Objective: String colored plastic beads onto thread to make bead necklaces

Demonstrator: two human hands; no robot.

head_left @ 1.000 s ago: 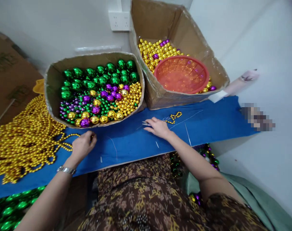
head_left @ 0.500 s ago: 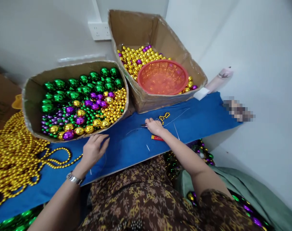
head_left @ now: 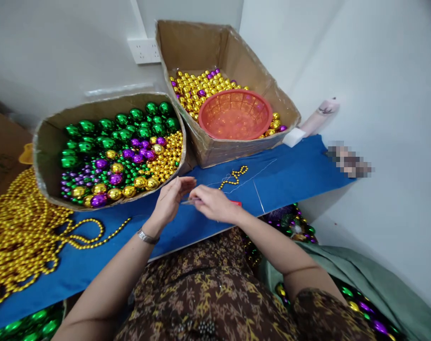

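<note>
My left hand (head_left: 170,199), with a metal watch at the wrist, is over the blue cloth in front of the left bead box. Its fingers are stretched out toward the right; any thread in them is too fine to make out. Close against its fingertips, my right hand (head_left: 213,202) is closed on a small pointed metal tool (head_left: 187,202), its handle hidden by the fingers. Behind the right hand lies a short gold bead strand (head_left: 233,177) with white thread. A red item (head_left: 235,203) is partly covered by that hand.
A cardboard box (head_left: 41,175) holds green, purple and gold beads. Another box (head_left: 233,151) has gold beads and a red plastic basket (head_left: 236,135). Gold bead chains (head_left: 19,237) are heaped at left on the blue cloth (head_left: 293,175). A white stick (head_left: 259,196) lies at right.
My right hand has moved left and nearer with the small tool. My left hand has moved right and away from the gold chain's end, so both hands are now together.
</note>
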